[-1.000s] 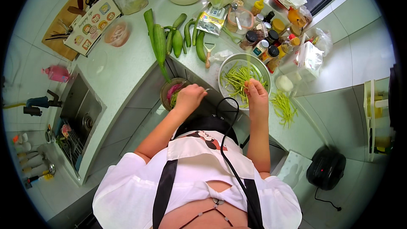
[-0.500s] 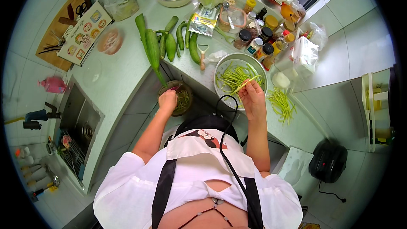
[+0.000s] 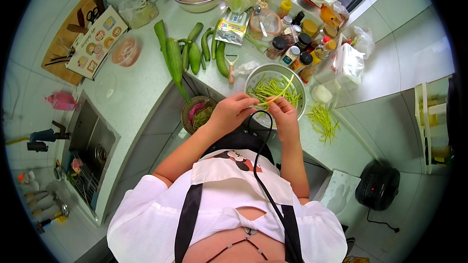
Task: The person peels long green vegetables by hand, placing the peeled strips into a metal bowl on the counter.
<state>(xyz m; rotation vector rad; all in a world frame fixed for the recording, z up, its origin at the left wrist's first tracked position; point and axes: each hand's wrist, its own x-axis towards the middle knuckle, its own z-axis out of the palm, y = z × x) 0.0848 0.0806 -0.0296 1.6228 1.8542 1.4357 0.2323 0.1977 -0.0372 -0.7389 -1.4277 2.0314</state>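
Note:
Both my hands meet over the near rim of a round metal basin (image 3: 303, 85). My right hand (image 3: 283, 117) pinches a thin, light-green vegetable stem (image 3: 285, 87), which slants up and right past its fingers. At the stem's lower left end, the fingertips of my left hand (image 3: 235, 113) are closed on it. Many similar cut green stems (image 3: 273, 86) lie inside the basin. On the counter to the right rests a loose pile of longer green stems (image 3: 321, 121). Below the counter edge, left of my hands, a bin (image 3: 185, 122) holds green scraps and something pink.
Loofahs and other green gourds (image 3: 174, 61) lie on the counter left of a peeler (image 3: 231, 68). Several seasoning jars (image 3: 302, 58) crowd behind the basin. A sink (image 3: 90, 141) is at left. A black cable (image 3: 265, 153) hangs down in front of me.
My left hand has come up from the bin and moved right to the stem. My right hand has shifted slightly down and left, and the stem now points up and right.

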